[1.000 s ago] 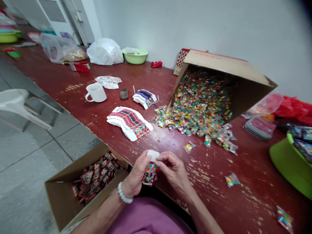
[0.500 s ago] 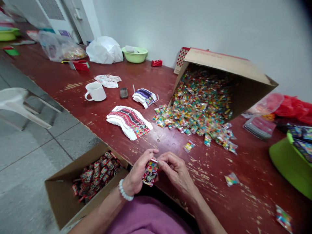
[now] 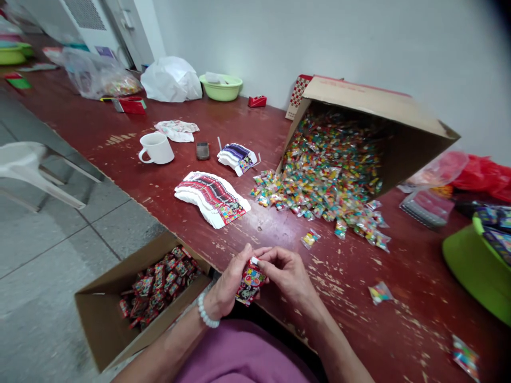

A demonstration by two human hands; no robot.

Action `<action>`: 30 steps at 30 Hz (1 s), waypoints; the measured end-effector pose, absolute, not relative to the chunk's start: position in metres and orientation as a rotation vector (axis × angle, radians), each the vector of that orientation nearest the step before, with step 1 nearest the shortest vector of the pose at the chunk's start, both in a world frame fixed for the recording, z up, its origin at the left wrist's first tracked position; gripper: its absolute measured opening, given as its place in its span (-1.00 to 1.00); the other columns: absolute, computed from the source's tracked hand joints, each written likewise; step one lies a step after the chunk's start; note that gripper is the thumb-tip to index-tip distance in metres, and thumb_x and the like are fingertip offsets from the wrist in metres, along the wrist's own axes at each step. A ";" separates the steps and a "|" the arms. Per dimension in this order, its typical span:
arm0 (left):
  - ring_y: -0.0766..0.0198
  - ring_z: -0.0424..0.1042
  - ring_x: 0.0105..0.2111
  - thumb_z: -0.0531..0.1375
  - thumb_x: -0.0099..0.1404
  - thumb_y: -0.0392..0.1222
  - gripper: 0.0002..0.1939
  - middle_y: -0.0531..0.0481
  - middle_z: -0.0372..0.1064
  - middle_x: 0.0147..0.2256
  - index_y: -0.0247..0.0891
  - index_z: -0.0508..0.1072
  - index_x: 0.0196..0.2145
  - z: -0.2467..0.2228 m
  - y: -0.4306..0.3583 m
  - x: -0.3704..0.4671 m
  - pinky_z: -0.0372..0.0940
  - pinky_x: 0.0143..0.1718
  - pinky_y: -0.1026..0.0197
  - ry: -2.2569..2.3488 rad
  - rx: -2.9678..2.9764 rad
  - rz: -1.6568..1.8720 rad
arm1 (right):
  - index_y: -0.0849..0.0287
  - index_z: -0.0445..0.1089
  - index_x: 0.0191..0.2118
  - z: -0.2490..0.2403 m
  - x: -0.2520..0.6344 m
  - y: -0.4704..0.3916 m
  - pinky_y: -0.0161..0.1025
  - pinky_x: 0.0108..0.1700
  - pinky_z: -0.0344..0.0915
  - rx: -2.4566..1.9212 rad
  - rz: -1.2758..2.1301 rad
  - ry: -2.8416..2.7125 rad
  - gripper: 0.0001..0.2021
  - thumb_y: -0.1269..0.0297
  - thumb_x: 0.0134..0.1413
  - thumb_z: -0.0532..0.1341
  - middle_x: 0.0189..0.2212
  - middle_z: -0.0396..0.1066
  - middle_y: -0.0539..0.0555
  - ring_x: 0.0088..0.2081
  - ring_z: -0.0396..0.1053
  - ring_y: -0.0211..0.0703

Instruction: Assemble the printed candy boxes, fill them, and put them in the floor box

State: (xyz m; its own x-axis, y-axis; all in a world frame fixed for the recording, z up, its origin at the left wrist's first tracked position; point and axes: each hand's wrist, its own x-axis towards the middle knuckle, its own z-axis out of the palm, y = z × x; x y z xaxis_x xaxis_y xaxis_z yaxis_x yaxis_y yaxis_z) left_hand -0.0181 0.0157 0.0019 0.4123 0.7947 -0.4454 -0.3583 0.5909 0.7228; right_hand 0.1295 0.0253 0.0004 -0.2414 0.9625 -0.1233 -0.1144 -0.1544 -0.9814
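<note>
A small printed candy box (image 3: 248, 284), red and black with colourful dots, stands tilted in my left hand (image 3: 227, 284), whose fingers wrap round its side and back. My right hand (image 3: 289, 276) pinches a white flap at the box's top end. Beyond my hands lies a fanned stack of flat red cartons (image 3: 211, 198). To the left, an open cardboard box (image 3: 93, 314) holds many finished-looking red and black candy boxes (image 3: 159, 282). One clear candy packet (image 3: 310, 238) lies just past my right hand.
A tipped carton (image 3: 399, 111) spills many candy packets (image 3: 327, 175) onto the worn red table (image 3: 319, 308). Around them are purple flat cartons (image 3: 237, 158), a white mug (image 3: 157, 148), a green basin (image 3: 475, 276) at right, and a white stool (image 3: 27, 159) on the floor.
My right fingers have closed in on the top of the candy box, and a white flap now shows in their pinch. The left hand still holds the box, slightly shifted right.
</note>
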 end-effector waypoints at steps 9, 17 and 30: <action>0.14 0.47 -0.20 0.15 0.30 -0.12 -0.67 -0.11 0.54 -0.12 -0.26 0.59 -0.07 -0.001 0.016 -0.024 0.33 -0.27 0.27 0.906 0.718 0.885 | 0.12 0.51 -0.30 0.000 0.133 0.007 -0.23 -0.20 0.35 -1.114 1.025 -1.612 -0.87 0.26 0.22 0.22 -0.33 0.47 0.07 -0.28 0.43 -0.15; 0.29 0.34 -0.64 0.11 0.32 0.16 -0.47 -0.04 0.46 -0.53 -0.27 0.54 0.02 0.004 0.014 -0.022 0.19 -0.67 0.32 0.903 0.597 0.748 | 0.17 0.45 -0.39 -0.004 0.133 0.016 -0.28 -0.34 0.38 -1.199 1.295 -1.458 -0.83 0.21 0.18 0.25 -0.30 0.53 0.09 -0.34 0.44 -0.16; 0.12 0.47 -0.13 0.25 0.20 -0.14 -0.73 -0.07 0.53 -0.22 -0.28 0.58 -0.17 0.000 0.022 -0.021 0.33 -0.06 0.18 0.926 0.469 1.038 | 0.10 0.06 0.29 -0.011 0.116 -0.010 0.20 0.09 0.17 -1.273 0.407 -2.104 -0.11 0.10 -0.15 0.44 0.17 0.22 0.31 0.12 0.20 0.30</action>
